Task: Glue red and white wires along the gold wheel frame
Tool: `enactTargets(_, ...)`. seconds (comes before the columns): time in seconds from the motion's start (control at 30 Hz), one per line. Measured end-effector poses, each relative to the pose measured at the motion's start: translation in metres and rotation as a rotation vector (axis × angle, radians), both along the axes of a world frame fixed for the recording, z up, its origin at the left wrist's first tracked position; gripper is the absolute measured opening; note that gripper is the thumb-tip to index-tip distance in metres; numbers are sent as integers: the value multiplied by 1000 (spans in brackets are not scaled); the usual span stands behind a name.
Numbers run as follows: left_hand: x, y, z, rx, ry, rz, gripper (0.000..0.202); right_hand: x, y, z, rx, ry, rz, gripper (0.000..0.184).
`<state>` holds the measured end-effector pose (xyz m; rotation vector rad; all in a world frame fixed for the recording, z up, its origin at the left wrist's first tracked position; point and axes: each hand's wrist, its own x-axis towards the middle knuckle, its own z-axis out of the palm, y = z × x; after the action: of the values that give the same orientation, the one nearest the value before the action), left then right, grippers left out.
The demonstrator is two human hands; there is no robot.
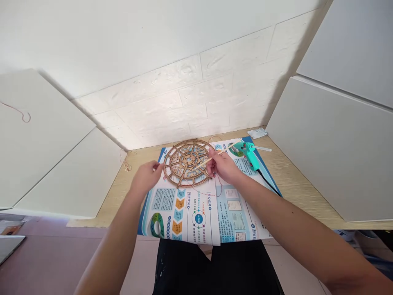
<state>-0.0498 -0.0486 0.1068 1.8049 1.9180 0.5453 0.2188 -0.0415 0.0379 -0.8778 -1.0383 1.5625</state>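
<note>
A round laser-cut wooden wheel [187, 163] with spokes and fretwork lies flat on a printed paper poster [184, 213]. My right hand [222, 166] is shut on a thin wooden stick [215, 155], whose tip reaches over the wheel's right half. At the wheel's left rim is my left hand [146, 177], its fingertips close together; whether they pinch something is too small to tell. A thin red thread [204, 191] curves across the poster below the wheel. To the right of my right hand lies a teal hot glue gun [252, 157].
The poster lies on a light wood-grain desk [285, 184], backed by a white brick-pattern wall [159, 98]. White panels stand at both sides. A tan string [125, 162] lies at the desk's left, a small foil packet [257, 133] at the back, and a black cord runs from the glue gun.
</note>
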Motion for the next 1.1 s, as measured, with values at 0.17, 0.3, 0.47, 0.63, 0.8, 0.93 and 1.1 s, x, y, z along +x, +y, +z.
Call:
enactTargets(0.17,62,-46,-5,95,-23,-245,30,0,-1,-1,7,-1,35,73)
enactTargets(0.3,94,-54,-20,172,-25,-261,24,0,-3,1,26,-20,53,72)
enactTargets(0.47,101,-47,-25,241,2,-242,33,-1,-4,1,58,-42,53,70)
enactTargets(0.63,102,-45,-28,270,36,-221,36,-2,-6,0,98,-69,46,69)
enactTargets(0.8,102,-44,-36,310,40,-208,36,0,-8,2,129,-92,29,70)
enactTargets(0.93,102,-42,-39,363,25,-201,36,0,-8,3,142,-83,24,68)
enactTargets(1.1,103,-43,-39,451,-32,-262,33,1,-7,2,123,-22,30,70)
